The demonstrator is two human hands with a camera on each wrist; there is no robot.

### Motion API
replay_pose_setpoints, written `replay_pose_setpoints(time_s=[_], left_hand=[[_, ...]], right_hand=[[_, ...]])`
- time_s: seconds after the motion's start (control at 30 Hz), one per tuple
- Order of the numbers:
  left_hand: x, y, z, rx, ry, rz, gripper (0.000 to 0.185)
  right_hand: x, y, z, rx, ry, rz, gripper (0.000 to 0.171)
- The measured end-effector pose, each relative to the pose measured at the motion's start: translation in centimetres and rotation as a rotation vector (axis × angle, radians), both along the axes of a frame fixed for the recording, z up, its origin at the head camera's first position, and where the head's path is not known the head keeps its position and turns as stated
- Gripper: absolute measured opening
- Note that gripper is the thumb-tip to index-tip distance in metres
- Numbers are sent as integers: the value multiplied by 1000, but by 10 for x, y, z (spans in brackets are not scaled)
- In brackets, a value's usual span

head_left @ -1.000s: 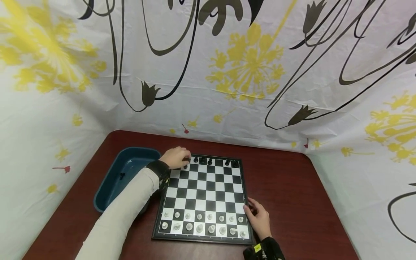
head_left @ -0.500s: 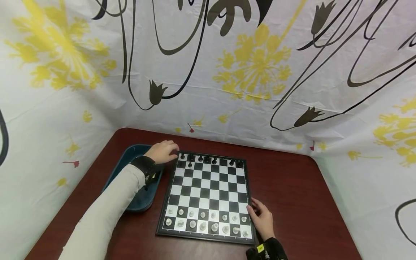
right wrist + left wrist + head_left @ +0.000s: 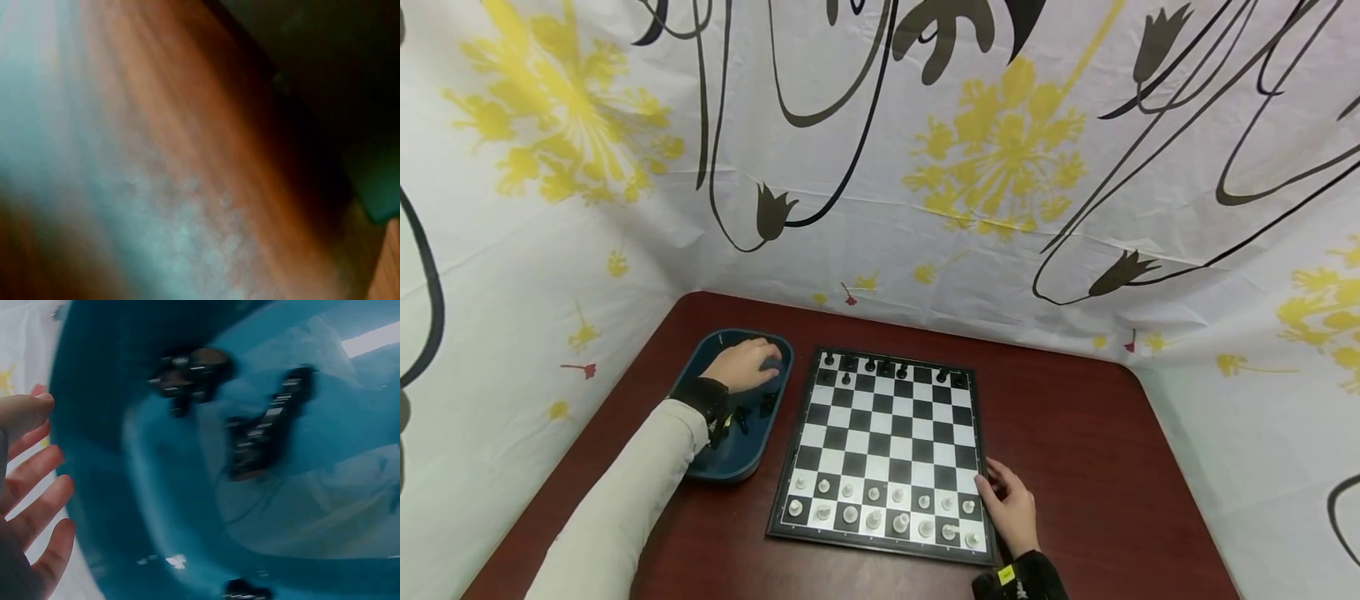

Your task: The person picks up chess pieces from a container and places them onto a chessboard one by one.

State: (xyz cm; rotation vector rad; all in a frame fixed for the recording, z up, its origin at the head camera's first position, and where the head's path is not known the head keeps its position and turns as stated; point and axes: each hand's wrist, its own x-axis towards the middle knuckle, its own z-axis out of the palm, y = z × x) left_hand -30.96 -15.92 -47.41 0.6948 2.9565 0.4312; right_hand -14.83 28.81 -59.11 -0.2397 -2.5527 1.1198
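Head view: reddish-brown counter (image 3: 1075, 433) backed by white cloth (image 3: 925, 208) printed with yellow flowers and black stems. Chessboard (image 3: 887, 446) lying flat at the middle of the counter, white pieces (image 3: 880, 508) filling the two near rows, a handful of black pieces (image 3: 887, 367) along the far rows. Just left of the board, a dark blue tray (image 3: 775, 400) with a few loose black pieces (image 3: 752, 412) inside. Left hand (image 3: 743, 365), at the end of a pale sleeve with a dark wristband, reaching into the far end of the tray, palm down, fingers loosely bent over the tray floor; whether anything is held there cannot be told from here. Right hand (image 3: 1011, 508) resting on the counter against the near right corner of the board, fingers relaxed and touching the board's edge, holding nothing.

Left wrist view, blurred: blue tray (image 3: 112, 475) filling the frame, dark chess pieces (image 3: 262, 425) scattered on its floor in small clusters. Fingers (image 3: 37, 481) of the left hand at the left edge, spread and fairly straight, gripping nothing, apart from the pieces.

Right wrist view: heavily blurred, reddish wood grain of the counter (image 3: 206, 144) with a pale glare patch; dark shape at upper right, too unclear to name. No fingers made out.
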Motion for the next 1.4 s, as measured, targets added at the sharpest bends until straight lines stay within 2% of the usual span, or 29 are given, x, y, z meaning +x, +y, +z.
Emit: replay_pose_setpoints(time_s=[0.27,0.43,0.6,0.9,1.17,1.4], left_hand=[[9,1,-25,-27,-17,-1,29],[10,4,-39,-56,-26,13,32],[8,5,-49,-90,-26,-2,35],[5,8,-51,-107,-41,10,34],[6,10,-47,-82,-66,28,16],[4,9,-47,-59,-44,17,16]], right_hand=[[1,0,0,7,20,3,33],[0,0,0,2,19,1,33],[1,0,0,-10,8,0,32],[0,-1,0,-19,19,-4,32],[0,-2,0,-28,26,0,32],[0,-1,-1,-14,30,-5,32]])
